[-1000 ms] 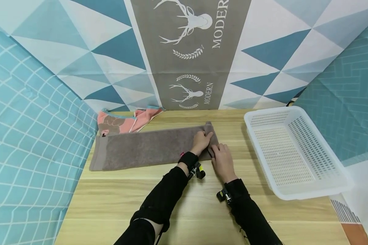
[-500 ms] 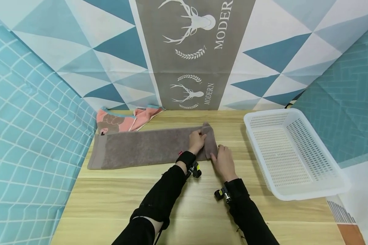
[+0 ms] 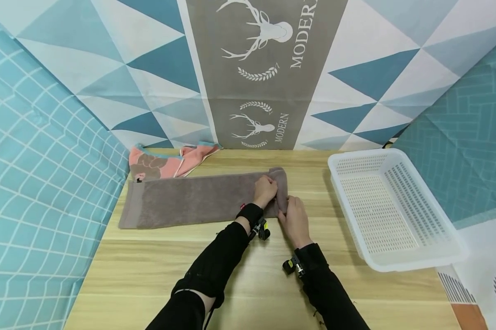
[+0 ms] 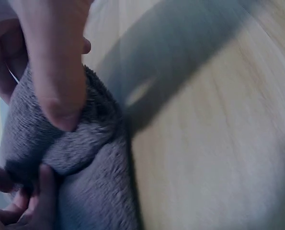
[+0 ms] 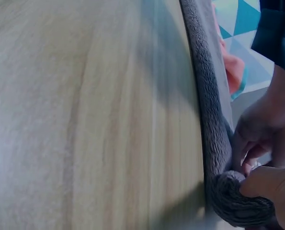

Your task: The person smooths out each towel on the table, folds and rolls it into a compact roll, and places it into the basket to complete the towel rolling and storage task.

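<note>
Table: the pale wood-grain tabletop (image 3: 149, 275) fills the middle and lower frame.
Walls: a grey deer-head panel (image 3: 223, 82) stands at top centre between blue-and-white triangles; light blue grid cloth (image 3: 33, 192) covers the left, teal covering (image 3: 471, 137) the right.
Basket: the white basket (image 3: 417, 257) sits at right.
Pink cloth: the pink patterned cloth (image 3: 155, 167) lies crumpled at left, just above the towel.
Towel: the grey-brown towel (image 3: 190, 201) stretches flat from left to centre, its right end rolled over.
Left hand: the left hand (image 3: 265, 190), fingers curled, grips the rolled end.
Right hand: the right hand (image 3: 296, 222) pinches the roll's lower corner between thumb and fingers.
Since half a second ago: the rolled end is narrower and rounder, its top corner less pointed; the right hand has moved slightly left; basket and pink cloth stay put.
</note>
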Demonstrator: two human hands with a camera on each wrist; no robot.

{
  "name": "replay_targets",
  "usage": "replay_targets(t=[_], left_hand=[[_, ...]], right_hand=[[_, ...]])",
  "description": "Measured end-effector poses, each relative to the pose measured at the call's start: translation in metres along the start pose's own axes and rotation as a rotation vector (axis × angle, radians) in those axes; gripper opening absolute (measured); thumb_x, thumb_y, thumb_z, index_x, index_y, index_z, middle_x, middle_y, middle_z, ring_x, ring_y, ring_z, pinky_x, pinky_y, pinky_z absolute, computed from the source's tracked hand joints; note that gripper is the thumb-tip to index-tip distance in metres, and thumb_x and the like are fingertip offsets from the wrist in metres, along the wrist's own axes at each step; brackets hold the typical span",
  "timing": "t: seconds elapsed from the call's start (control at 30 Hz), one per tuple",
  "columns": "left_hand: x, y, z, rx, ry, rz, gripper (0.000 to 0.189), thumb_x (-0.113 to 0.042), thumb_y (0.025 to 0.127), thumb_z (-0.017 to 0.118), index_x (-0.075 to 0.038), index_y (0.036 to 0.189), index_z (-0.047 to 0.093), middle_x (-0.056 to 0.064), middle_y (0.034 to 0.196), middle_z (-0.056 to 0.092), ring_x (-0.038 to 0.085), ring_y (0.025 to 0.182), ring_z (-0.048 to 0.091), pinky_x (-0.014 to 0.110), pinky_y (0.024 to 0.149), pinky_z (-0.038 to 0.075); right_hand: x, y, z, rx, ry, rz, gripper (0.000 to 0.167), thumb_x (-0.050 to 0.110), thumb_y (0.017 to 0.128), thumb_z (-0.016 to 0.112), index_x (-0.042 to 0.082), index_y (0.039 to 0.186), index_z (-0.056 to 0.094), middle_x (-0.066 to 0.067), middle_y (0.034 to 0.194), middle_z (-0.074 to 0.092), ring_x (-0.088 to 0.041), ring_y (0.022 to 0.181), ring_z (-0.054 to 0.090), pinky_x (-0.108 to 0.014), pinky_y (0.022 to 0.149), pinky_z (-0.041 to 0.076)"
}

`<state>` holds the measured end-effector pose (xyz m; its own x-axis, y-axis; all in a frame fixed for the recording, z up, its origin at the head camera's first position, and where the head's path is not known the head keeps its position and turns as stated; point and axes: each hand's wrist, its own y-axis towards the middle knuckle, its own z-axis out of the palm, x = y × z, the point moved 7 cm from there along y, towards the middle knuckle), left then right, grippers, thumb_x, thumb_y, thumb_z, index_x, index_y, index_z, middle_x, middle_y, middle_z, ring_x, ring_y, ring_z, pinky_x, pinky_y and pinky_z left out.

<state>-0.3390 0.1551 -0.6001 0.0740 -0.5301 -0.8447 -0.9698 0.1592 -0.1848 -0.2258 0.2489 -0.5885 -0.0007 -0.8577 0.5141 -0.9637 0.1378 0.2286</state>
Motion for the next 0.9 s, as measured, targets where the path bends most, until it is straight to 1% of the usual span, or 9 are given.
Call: replay_targets(t=[0.1, 0.13, 0.23, 0.37, 0.53, 0.63, 0.7, 0.83, 0.9], left_hand=[[-0.007, 0.0, 0.002, 0.031, -0.032, 0.015, 0.053, -0.035, 0.104, 0.047, -0.015, 0.058, 0.033, -0.001, 0.05, 0.027, 0.014, 0.042, 0.029, 0.028, 0.045, 0.028], [-0.009, -0.001, 0.002, 0.038, -0.035, 0.027, 0.053, -0.039, 0.103, 0.05, -0.015, 0.058, 0.033, -0.001, 0.051, 0.026, 0.015, 0.043, 0.028, 0.028, 0.046, 0.027], [-0.011, -0.002, 0.005, 0.067, -0.011, 0.047, 0.049, -0.041, 0.097, 0.061, -0.014, 0.063, 0.039, -0.001, 0.053, 0.031, 0.014, 0.045, 0.035, 0.026, 0.046, 0.029], [-0.008, -0.002, 0.007, 0.109, -0.004, 0.012, 0.035, -0.03, 0.098, 0.064, -0.007, 0.074, 0.052, 0.005, 0.061, 0.045, 0.018, 0.053, 0.048, 0.026, 0.051, 0.034], [-0.009, -0.004, 0.003, 0.148, 0.007, -0.02, 0.023, -0.022, 0.1, 0.061, -0.002, 0.087, 0.06, 0.009, 0.068, 0.051, 0.02, 0.058, 0.051, 0.028, 0.054, 0.038], [-0.01, -0.008, 0.0, 0.142, 0.074, -0.016, 0.023, -0.023, 0.101, 0.059, -0.001, 0.094, 0.062, 0.013, 0.074, 0.055, 0.025, 0.062, 0.053, 0.031, 0.058, 0.04], [-0.01, -0.01, -0.004, 0.109, 0.144, -0.013, 0.026, -0.025, 0.101, 0.059, 0.001, 0.102, 0.063, 0.017, 0.085, 0.059, 0.029, 0.072, 0.058, 0.034, 0.064, 0.044], [-0.009, -0.013, -0.013, -0.022, 0.291, 0.029, 0.038, -0.026, 0.099, 0.063, 0.001, 0.124, 0.053, 0.021, 0.116, 0.057, 0.034, 0.099, 0.061, 0.042, 0.082, 0.05], [-0.01, -0.015, -0.016, -0.079, 0.336, 0.068, 0.041, -0.024, 0.097, 0.066, -0.001, 0.127, 0.049, 0.02, 0.12, 0.054, 0.034, 0.104, 0.059, 0.044, 0.086, 0.05]], right_hand=[[0.003, 0.0, -0.005, -0.034, -0.018, -0.047, 0.045, 0.003, 0.085, 0.074, -0.008, 0.125, 0.056, -0.022, 0.105, 0.057, -0.034, 0.095, 0.055, -0.042, 0.081, 0.049], [0.005, 0.0, -0.006, -0.045, -0.031, -0.069, 0.044, 0.0, 0.084, 0.073, -0.008, 0.124, 0.057, -0.022, 0.105, 0.057, -0.035, 0.095, 0.055, -0.042, 0.082, 0.049], [0.011, -0.001, -0.009, -0.073, -0.091, -0.152, 0.042, -0.005, 0.08, 0.073, -0.006, 0.12, 0.06, -0.021, 0.101, 0.057, -0.036, 0.093, 0.054, -0.044, 0.083, 0.047], [0.02, -0.005, -0.009, -0.1, -0.151, -0.256, 0.043, -0.005, 0.076, 0.077, -0.004, 0.117, 0.064, -0.019, 0.1, 0.058, -0.035, 0.091, 0.053, -0.044, 0.083, 0.046], [0.027, -0.006, -0.008, -0.104, -0.07, -0.277, 0.028, 0.011, 0.085, 0.077, -0.002, 0.109, 0.071, -0.015, 0.098, 0.063, -0.031, 0.087, 0.053, -0.042, 0.08, 0.045], [0.028, -0.004, -0.006, -0.067, 0.0, -0.223, 0.02, 0.015, 0.093, 0.07, 0.0, 0.106, 0.073, -0.013, 0.097, 0.064, -0.03, 0.088, 0.054, -0.041, 0.079, 0.046], [0.025, -0.002, -0.006, -0.038, 0.046, -0.148, 0.019, 0.014, 0.094, 0.069, -0.001, 0.106, 0.07, -0.014, 0.098, 0.063, -0.03, 0.088, 0.056, -0.041, 0.078, 0.048], [0.011, -0.002, -0.001, 0.038, 0.103, 0.089, 0.046, 0.023, 0.089, 0.075, -0.007, 0.121, 0.058, -0.021, 0.11, 0.059, -0.034, 0.097, 0.058, -0.045, 0.08, 0.05], [0.004, -0.005, 0.003, 0.095, 0.11, 0.198, 0.06, 0.031, 0.088, 0.077, -0.009, 0.126, 0.053, -0.025, 0.116, 0.057, -0.037, 0.101, 0.058, -0.047, 0.082, 0.051]])
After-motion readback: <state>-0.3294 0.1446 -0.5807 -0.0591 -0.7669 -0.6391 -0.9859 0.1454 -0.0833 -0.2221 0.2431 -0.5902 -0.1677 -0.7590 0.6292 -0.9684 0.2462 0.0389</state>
